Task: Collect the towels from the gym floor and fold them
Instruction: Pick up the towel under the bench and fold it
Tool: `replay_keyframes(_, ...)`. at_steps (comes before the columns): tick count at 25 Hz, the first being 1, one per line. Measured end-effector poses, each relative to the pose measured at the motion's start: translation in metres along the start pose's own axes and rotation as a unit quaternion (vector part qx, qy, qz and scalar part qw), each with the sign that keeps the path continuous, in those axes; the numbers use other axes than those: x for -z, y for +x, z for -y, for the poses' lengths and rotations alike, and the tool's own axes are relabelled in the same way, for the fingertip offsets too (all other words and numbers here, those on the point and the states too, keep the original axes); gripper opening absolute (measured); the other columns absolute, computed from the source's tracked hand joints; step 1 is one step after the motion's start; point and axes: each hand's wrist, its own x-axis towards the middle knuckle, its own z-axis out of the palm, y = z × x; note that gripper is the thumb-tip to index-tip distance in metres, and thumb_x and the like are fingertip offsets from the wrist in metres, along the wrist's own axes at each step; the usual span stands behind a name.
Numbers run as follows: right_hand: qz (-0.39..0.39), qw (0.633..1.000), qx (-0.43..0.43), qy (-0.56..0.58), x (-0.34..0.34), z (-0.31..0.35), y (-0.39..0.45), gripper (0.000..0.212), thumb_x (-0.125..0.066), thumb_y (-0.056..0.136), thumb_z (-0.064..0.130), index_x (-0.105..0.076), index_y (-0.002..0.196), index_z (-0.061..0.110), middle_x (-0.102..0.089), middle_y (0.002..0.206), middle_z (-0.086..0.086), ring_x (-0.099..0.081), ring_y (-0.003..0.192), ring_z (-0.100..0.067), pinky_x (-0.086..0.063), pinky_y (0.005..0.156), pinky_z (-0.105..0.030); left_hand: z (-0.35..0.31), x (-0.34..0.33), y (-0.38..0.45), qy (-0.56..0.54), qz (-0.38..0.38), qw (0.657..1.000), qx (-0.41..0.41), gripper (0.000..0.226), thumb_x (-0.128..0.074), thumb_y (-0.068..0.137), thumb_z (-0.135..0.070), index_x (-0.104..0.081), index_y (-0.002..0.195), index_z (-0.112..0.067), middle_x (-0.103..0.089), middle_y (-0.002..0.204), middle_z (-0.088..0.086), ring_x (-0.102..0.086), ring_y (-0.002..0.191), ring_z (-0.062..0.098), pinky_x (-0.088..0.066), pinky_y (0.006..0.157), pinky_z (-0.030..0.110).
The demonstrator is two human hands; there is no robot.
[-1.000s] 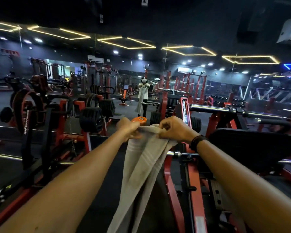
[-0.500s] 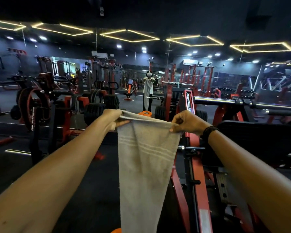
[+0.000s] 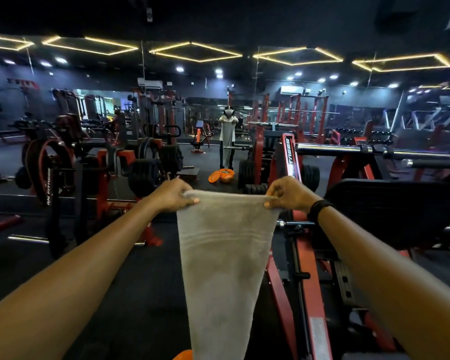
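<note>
Spreading wider than before: both hands are pinching the towel (image 3: 226, 258) at its top corners — left hand (image 3: 172, 194), right hand (image 3: 287, 194) — mid-frame. Towel is hanging centre frame, long axis vertical, lower end running off the bottom edge. Advice: keep the top edge taut and level before folding.

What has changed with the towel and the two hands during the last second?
The left hand and right hand moved apart along the towel top edge, spreading it from bunched to flat. Both hands still pinch its upper corners; it still hangs in front of the person.
</note>
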Motion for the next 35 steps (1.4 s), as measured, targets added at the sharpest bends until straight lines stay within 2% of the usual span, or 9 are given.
replay_keyframes(3, 0.197, 0.978, -0.010, -0.067, -0.007, 0.003, -0.013, 0.020, -0.080, 0.073, 0.008, -0.066, 0.072, 0.021, -0.065, 0.058, 0.015, -0.059, 0.055, 0.005, -0.048, 0.063, -0.021, 0.003, -0.002, -0.009, 0.028, 0.285, 0.956, 0.057, 0.023, -0.066, 0.085, -0.040, -0.067, 0.095, -0.019, -0.068, 0.100, 0.003, -0.062, 0.089, 0.013, -0.050, 0.073, 0.025)
replay_keyframes(5, 0.161, 0.984, 0.033, 0.073, 0.006, 0.013, -0.010, 0.017, -0.077, 0.076, 0.008, -0.067, 0.086, 0.018, -0.071, 0.080, 0.006, -0.066, 0.076, -0.006, -0.055, 0.077, -0.032, 0.000, 0.009, -0.010, -0.203, 0.239, 0.949, -0.010, 0.055, -0.078, 0.065, -0.053, -0.066, 0.104, -0.016, -0.070, 0.104, 0.005, -0.066, 0.091, 0.016, -0.054, 0.073, 0.026)
replay_keyframes(8, 0.076, 0.908, -0.027, 0.411, 0.021, 0.019, 0.001, 0.053, -0.078, 0.074, 0.024, -0.056, 0.122, 0.017, -0.064, 0.121, -0.008, -0.062, 0.111, -0.027, -0.050, 0.094, -0.053, 0.008, 0.023, 0.000, -0.542, 0.103, 0.832, -0.048, 0.097, -0.091, 0.038, -0.051, -0.057, 0.123, -0.019, -0.069, 0.113, 0.003, -0.066, 0.103, 0.020, -0.055, 0.087, 0.039)
replay_keyframes(12, 0.222, 0.931, -0.085, 0.277, -0.029, 0.008, -0.016, 0.027, -0.068, 0.085, 0.012, -0.064, 0.111, 0.018, -0.069, 0.113, -0.002, -0.062, 0.111, -0.024, -0.050, 0.096, -0.049, 0.005, -0.021, -0.017, -0.286, 0.313, 0.906, 0.000, 0.065, -0.088, 0.049, -0.050, -0.071, 0.106, -0.024, -0.071, 0.111, 0.003, -0.066, 0.106, 0.020, -0.049, 0.098, 0.044)
replay_keyframes(19, -0.060, 0.866, -0.058, 0.494, -0.004, 0.025, -0.009, 0.023, -0.048, 0.098, 0.023, -0.063, 0.110, 0.009, -0.068, 0.104, -0.005, -0.063, 0.093, -0.018, -0.054, 0.081, -0.033, 0.003, -0.024, -0.010, -0.680, -0.096, 0.719, 0.106, 0.018, -0.044, 0.099, -0.020, -0.062, 0.098, -0.016, -0.066, 0.091, 0.006, -0.062, 0.080, 0.015, -0.052, 0.063, 0.030)
replay_keyframes(21, -0.022, 0.870, -0.046, 0.490, -0.006, 0.025, -0.014, 0.026, -0.057, 0.092, 0.023, -0.061, 0.113, 0.008, -0.066, 0.106, -0.007, -0.064, 0.094, -0.020, -0.055, 0.084, -0.036, 0.004, -0.020, -0.011, -0.670, -0.082, 0.733, 0.085, 0.021, -0.041, 0.101, -0.023, -0.061, 0.105, -0.015, -0.066, 0.100, 0.007, -0.065, 0.085, 0.016, -0.054, 0.066, 0.031)
replay_keyframes(25, 0.114, 0.952, -0.065, 0.277, -0.031, 0.020, -0.026, 0.030, -0.070, 0.082, 0.007, -0.064, 0.111, 0.007, -0.068, 0.103, -0.008, -0.064, 0.097, -0.021, -0.056, 0.082, -0.033, 0.005, -0.027, -0.027, -0.455, 0.043, 0.887, 0.057, 0.028, -0.062, 0.090, -0.023, -0.062, 0.118, -0.021, -0.069, 0.111, 0.006, -0.067, 0.096, 0.018, -0.056, 0.076, 0.035)
replay_keyframes(31, 0.126, 0.926, -0.124, 0.334, -0.024, 0.014, -0.024, 0.012, -0.064, 0.088, 0.010, -0.067, 0.099, 0.013, -0.072, 0.084, 0.001, -0.068, 0.075, -0.011, -0.055, 0.058, -0.022, 0.022, -0.032, -0.035, -0.514, -0.004, 0.851, 0.106, 0.038, -0.069, 0.084, -0.032, -0.064, 0.109, -0.004, -0.074, 0.089, 0.006, -0.065, 0.090, 0.022, -0.053, 0.071, 0.031)
replay_keyframes(35, 0.113, 0.891, -0.074, 0.434, -0.025, 0.018, -0.016, 0.037, -0.064, 0.084, 0.009, -0.059, 0.121, 0.009, -0.068, 0.112, -0.010, -0.066, 0.101, -0.024, -0.059, 0.074, -0.031, 0.021, -0.026, -0.038, -0.550, 0.036, 0.832, 0.063, 0.039, -0.065, 0.086, -0.012, -0.053, 0.122, -0.019, -0.068, 0.109, 0.002, -0.066, 0.097, 0.016, -0.058, 0.074, 0.031)
